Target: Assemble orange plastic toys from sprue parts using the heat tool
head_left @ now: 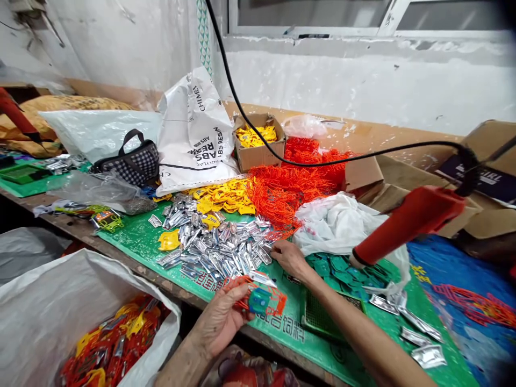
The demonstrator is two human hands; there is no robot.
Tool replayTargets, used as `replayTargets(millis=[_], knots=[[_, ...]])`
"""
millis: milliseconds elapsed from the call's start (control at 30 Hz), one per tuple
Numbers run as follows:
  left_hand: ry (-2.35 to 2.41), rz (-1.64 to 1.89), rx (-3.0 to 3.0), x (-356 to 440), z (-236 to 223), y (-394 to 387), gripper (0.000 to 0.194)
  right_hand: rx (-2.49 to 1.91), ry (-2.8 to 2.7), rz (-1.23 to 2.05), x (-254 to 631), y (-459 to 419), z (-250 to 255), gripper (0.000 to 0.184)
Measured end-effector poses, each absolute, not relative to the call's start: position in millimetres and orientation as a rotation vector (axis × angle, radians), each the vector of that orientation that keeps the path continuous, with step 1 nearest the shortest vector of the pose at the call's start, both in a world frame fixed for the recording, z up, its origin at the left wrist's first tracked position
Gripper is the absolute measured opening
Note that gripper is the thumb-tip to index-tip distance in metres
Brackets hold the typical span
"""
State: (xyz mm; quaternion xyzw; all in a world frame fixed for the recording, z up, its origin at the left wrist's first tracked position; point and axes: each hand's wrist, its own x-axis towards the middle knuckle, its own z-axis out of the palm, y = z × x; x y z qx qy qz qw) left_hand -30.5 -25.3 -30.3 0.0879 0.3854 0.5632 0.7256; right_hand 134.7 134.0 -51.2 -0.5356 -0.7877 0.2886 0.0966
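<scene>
My left hand (pixel 226 312) is closed on an orange plastic frame (pixel 279 302) near the table's front edge. A teal plastic piece (pixel 259 301) sits in the frame, and a shiny silver piece (pixel 262 278) shows at its upper side. My right hand (pixel 291 259) reaches across to the right edge of a heap of silver pieces (pixel 217 247). Its fingers are bent together at the heap, and what is between them is hidden. Beside that wrist lie teal plastic pieces (pixel 342 271) on a white plastic bag (pixel 334 220).
Yellow pieces (pixel 226 196) and tangled orange frames (pixel 282 188) lie behind the silver heap. A red power screwdriver (pixel 411 223) hangs at right on a black cable. A green tray (pixel 322 317) lies under my right forearm. An open white sack (pixel 161 312) holds orange-and-yellow items at lower left.
</scene>
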Motion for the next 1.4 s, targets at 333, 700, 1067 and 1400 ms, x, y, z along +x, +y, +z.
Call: replayTargets(millis=[333,700,1067,1400], knots=[[0.856,1.236,0.211,-26,-34,-17,0.02,-1.221,-2.161,1.084,165,68,-7,0.036],[0.826,1.119,0.244,-15,-18,-12,0.027,-0.951,-2.26,-0.179,155,11,-32,0.028],[1.098,1.2,0.894,-6,-20,-14,0.018,-0.942,-2.188,0.418,151,8,-46,0.032],[1.198,1.02,1.144,-9,-1,-11,0.026,-0.868,-2.043,0.939,166,25,-27,0.046]])
